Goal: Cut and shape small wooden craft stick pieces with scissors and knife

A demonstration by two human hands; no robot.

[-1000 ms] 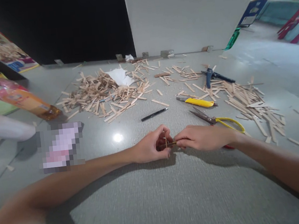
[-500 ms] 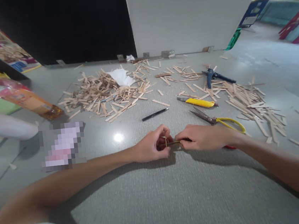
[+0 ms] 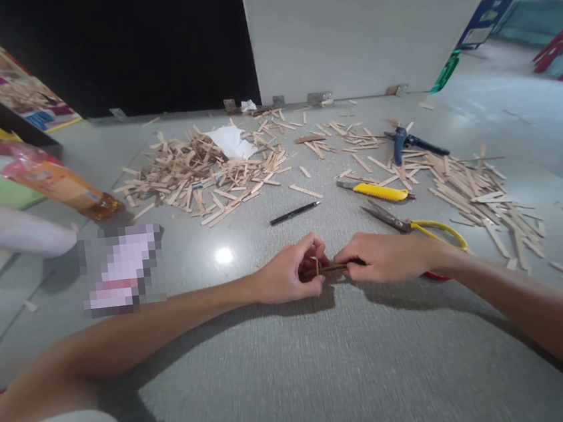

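Two bare hands meet low over a grey tabletop (image 3: 298, 370), a thin brown stick (image 3: 336, 267) spanning the gap between them.

The fine handling seems to call for a light, steady left hold, a firm pinch near the join, and small, straight right-hand movements, since slivers this thin could snap if bent. The left hand (image 3: 287, 274) curves into a rounded C, thumb below and fingers above, with a pale wooden sliver (image 3: 317, 267) upright between the tips; whether sliver and stick are attached cannot be told. The right hand (image 3: 384, 256) lies knuckles up, thumb and forefinger closed on the stick's other end. Both forearms angle inward from the sides. Yellow-handled scissors (image 3: 404, 225) lie just beyond the right hand.
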